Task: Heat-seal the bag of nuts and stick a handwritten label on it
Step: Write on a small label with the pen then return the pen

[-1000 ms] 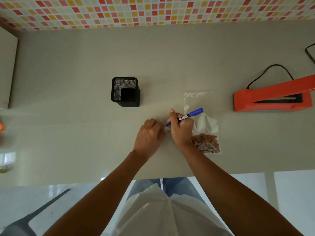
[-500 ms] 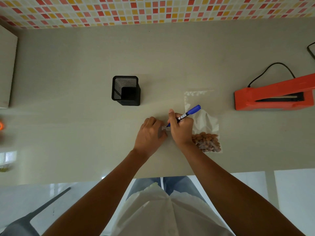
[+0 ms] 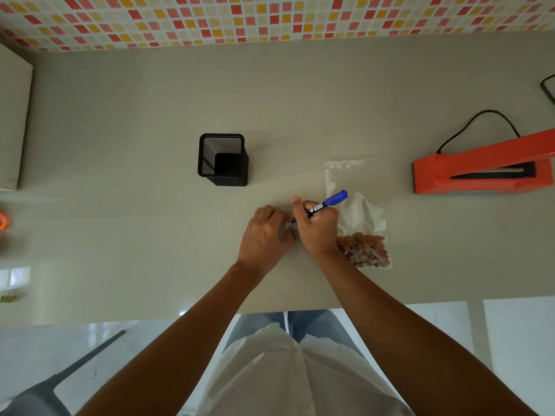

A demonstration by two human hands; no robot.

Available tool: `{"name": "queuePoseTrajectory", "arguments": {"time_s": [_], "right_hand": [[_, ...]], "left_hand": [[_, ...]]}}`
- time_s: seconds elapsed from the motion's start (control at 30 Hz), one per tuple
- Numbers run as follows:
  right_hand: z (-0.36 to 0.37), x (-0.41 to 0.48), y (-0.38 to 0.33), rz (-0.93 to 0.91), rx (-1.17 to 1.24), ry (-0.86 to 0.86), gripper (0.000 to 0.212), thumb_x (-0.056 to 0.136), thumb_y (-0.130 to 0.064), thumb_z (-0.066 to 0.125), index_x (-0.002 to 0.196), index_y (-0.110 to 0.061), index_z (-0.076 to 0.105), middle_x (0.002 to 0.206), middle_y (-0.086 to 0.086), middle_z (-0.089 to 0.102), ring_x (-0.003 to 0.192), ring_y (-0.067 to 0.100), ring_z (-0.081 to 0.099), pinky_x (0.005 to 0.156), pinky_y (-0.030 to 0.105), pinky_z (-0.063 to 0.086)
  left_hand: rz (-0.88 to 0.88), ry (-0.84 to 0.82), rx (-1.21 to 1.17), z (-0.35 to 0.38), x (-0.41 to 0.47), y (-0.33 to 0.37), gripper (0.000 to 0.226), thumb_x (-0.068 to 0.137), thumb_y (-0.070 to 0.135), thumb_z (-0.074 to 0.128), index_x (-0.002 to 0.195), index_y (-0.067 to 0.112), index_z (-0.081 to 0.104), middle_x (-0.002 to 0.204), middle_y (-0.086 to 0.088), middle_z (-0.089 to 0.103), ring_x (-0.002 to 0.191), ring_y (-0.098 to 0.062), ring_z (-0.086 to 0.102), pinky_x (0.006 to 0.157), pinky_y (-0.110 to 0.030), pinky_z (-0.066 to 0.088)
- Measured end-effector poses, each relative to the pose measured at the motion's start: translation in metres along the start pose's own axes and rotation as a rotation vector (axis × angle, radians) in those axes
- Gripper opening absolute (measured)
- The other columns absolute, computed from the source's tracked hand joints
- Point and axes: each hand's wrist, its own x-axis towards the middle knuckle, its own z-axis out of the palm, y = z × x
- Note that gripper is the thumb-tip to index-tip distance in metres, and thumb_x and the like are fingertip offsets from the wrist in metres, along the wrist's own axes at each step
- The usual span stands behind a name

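A clear plastic bag [image 3: 357, 211] lies flat on the beige counter with brown nuts [image 3: 365, 250] gathered at its near end. Just left of it, my right hand [image 3: 316, 228] grips a blue marker [image 3: 326, 203], its tip down on a small pale label [image 3: 290, 226] that shows dark marks. My left hand [image 3: 264, 235] rests on the counter with curled fingers against the label's left end, holding it down. Most of the label is hidden between the two hands.
An orange heat sealer [image 3: 483, 172] with a black cord stands at the right, its arm raised. A black mesh pen holder [image 3: 222, 159] stands left of centre. A pale board [image 3: 13, 118] sits at the far left. The counter's front edge [image 3: 390, 304] runs below my forearms.
The marker in my right hand has shifted slightly over the label. Both hands stay in the same spot, and the bag has not moved.
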Motion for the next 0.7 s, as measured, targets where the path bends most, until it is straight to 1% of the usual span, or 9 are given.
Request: {"name": "queuePoseTrajectory", "arguments": {"time_s": [0.1, 0.13, 0.17, 0.2, 0.27, 0.37, 0.47, 0.6, 0.7], "right_hand": [[0.0005, -0.0004, 0.0009, 0.008, 0.004, 0.004, 0.058, 0.094, -0.025, 0.063, 0.046, -0.004, 0.039, 0.037, 0.010, 0.039, 0.034, 0.010, 0.038, 0.038, 0.037, 0.035], [0.0006, -0.0002, 0.0008, 0.012, 0.004, 0.008, 0.058, 0.094, -0.026, 0.062, 0.046, -0.004, 0.038, 0.038, 0.011, 0.038, 0.033, 0.012, 0.037, 0.039, 0.040, 0.035], [0.0003, 0.0002, 0.0005, 0.010, 0.001, 0.011, 0.058, 0.094, -0.027, 0.061, 0.046, -0.004, 0.038, 0.038, 0.011, 0.038, 0.034, 0.019, 0.037, 0.039, 0.041, 0.035], [-0.0001, 0.0007, 0.0003, 0.004, -0.004, 0.013, 0.057, 0.094, -0.027, 0.060, 0.046, -0.004, 0.039, 0.038, 0.011, 0.038, 0.034, 0.025, 0.038, 0.039, 0.041, 0.035], [-0.0010, 0.0012, 0.0000, -0.004, -0.010, 0.010, 0.057, 0.094, -0.026, 0.060, 0.046, -0.004, 0.038, 0.038, 0.012, 0.038, 0.035, 0.029, 0.038, 0.040, 0.041, 0.034], [-0.0013, 0.0011, -0.0007, -0.010, -0.022, 0.019, 0.057, 0.094, -0.019, 0.063, 0.046, -0.007, 0.035, 0.038, 0.011, 0.037, 0.036, 0.027, 0.036, 0.040, 0.039, 0.032], [-0.0016, 0.0010, -0.0010, -0.032, -0.035, 0.020, 0.055, 0.094, -0.016, 0.064, 0.046, -0.013, 0.037, 0.037, 0.008, 0.038, 0.034, 0.024, 0.036, 0.039, 0.036, 0.031], [-0.0020, 0.0014, 0.0007, -0.030, -0.034, 0.022, 0.056, 0.094, -0.015, 0.064, 0.046, -0.008, 0.037, 0.038, 0.009, 0.038, 0.035, 0.025, 0.036, 0.040, 0.036, 0.031], [-0.0025, 0.0015, 0.0015, -0.041, -0.043, 0.026, 0.056, 0.094, -0.016, 0.063, 0.046, -0.006, 0.037, 0.038, 0.009, 0.037, 0.035, 0.026, 0.035, 0.039, 0.037, 0.031]], "left_hand": [[-0.001, 0.004, 0.005, 0.0005, 0.0001, -0.0003, 0.018, 0.070, 0.010, 0.075, 0.086, 0.007, 0.069, 0.081, -0.008, 0.062, 0.076, -0.024, 0.057, 0.064, -0.031, 0.050], [0.002, 0.007, 0.004, 0.0003, 0.0000, -0.0002, 0.018, 0.070, 0.010, 0.075, 0.086, 0.007, 0.069, 0.081, -0.008, 0.062, 0.075, -0.024, 0.057, 0.064, -0.030, 0.049], [0.005, 0.010, 0.005, 0.0000, -0.0002, 0.0000, 0.017, 0.070, 0.011, 0.075, 0.085, 0.006, 0.069, 0.081, -0.008, 0.062, 0.075, -0.024, 0.056, 0.064, -0.030, 0.048], [0.009, 0.011, 0.006, -0.0002, -0.0004, 0.0003, 0.017, 0.070, 0.011, 0.075, 0.085, 0.006, 0.069, 0.081, -0.009, 0.062, 0.075, -0.024, 0.056, 0.063, -0.030, 0.048], [0.013, 0.009, 0.009, -0.0006, -0.0006, 0.0007, 0.017, 0.071, 0.012, 0.075, 0.085, 0.006, 0.068, 0.081, -0.008, 0.062, 0.075, -0.024, 0.056, 0.063, -0.030, 0.048], [0.009, 0.014, 0.007, -0.0016, -0.0006, 0.0014, 0.016, 0.070, 0.010, 0.076, 0.084, 0.006, 0.067, 0.080, -0.008, 0.062, 0.074, -0.024, 0.056, 0.060, -0.032, 0.049], [0.013, 0.016, 0.005, -0.0013, 0.0001, 0.0010, 0.016, 0.070, 0.010, 0.075, 0.082, 0.007, 0.067, 0.079, -0.008, 0.062, 0.073, -0.024, 0.056, 0.059, -0.032, 0.048], [0.006, 0.009, 0.000, -0.0004, 0.0004, 0.0009, 0.016, 0.069, 0.010, 0.075, 0.083, 0.006, 0.067, 0.079, -0.008, 0.061, 0.073, -0.024, 0.055, 0.060, -0.033, 0.049], [0.007, 0.017, -0.002, -0.0017, 0.0005, 0.0029, 0.016, 0.068, 0.008, 0.075, 0.082, 0.006, 0.067, 0.078, -0.008, 0.061, 0.072, -0.023, 0.055, 0.059, -0.030, 0.047]]}}
